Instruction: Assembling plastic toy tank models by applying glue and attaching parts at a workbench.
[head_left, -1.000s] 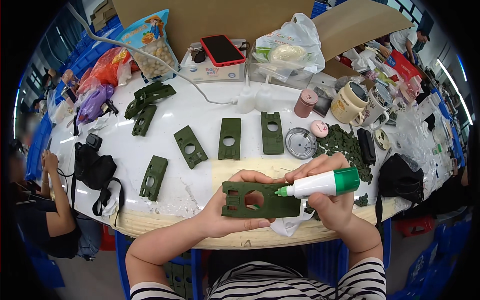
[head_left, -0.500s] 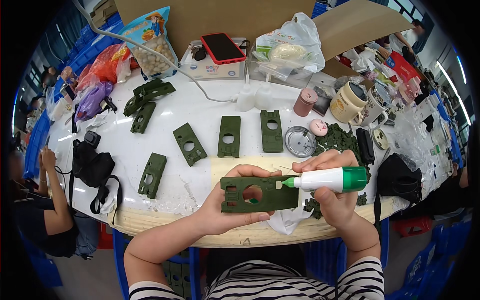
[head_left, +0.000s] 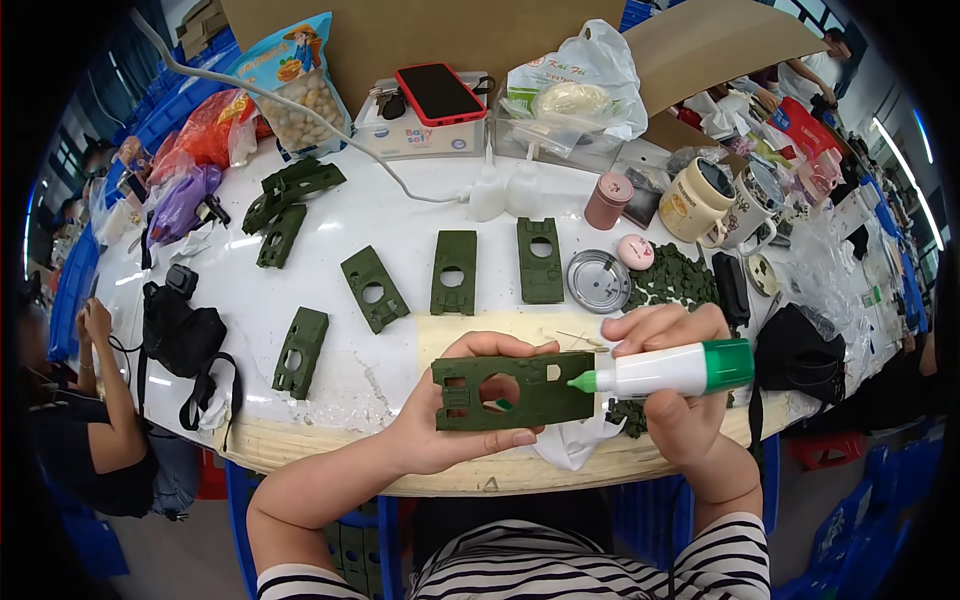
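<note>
**Glue nozzle at the edge of a green plastic plate, both hands busy**

Left hand (head_left: 440,430) is clamped on the dark green plate (head_left: 515,392): thumb on the near long edge, fingers curled over the far edge, palm under it. Plate is held roughly flat, above the near rim of the bench (head_left: 330,210), just in front of the person's chest. It has a round hole in the middle and small square cut-outs at the left end.

Right hand (head_left: 675,400) is wrapped tight around a white glue bottle (head_left: 665,370) with a green nozzle and green end cap, lying sideways, tip touching the plate's right end.

Handling guess: plate looks like thin moulded plastic, so light and stiff, not fragile, maybe a bit slick. Best taken by the long edges, as now, keeping fingers off the right end where the glue goes. Bottle looks squeezable and soft-walled; grip round the body works.

Outward: crumpled white tissue (head_left: 575,440) under the plate, a heap of small green parts (head_left: 675,280) beyond the right hand, a round metal lid (head_left: 598,281), and a small pink pot (head_left: 635,251). Three more green plates lie in a row further back (head_left: 455,272), others to the left (head_left: 300,350). A black strap bag (head_left: 180,335) is at left, mugs (head_left: 700,200) at back right, and a red phone (head_left: 440,93) on a box. Another person's arm (head_left: 100,370) is at the far left edge.
</note>
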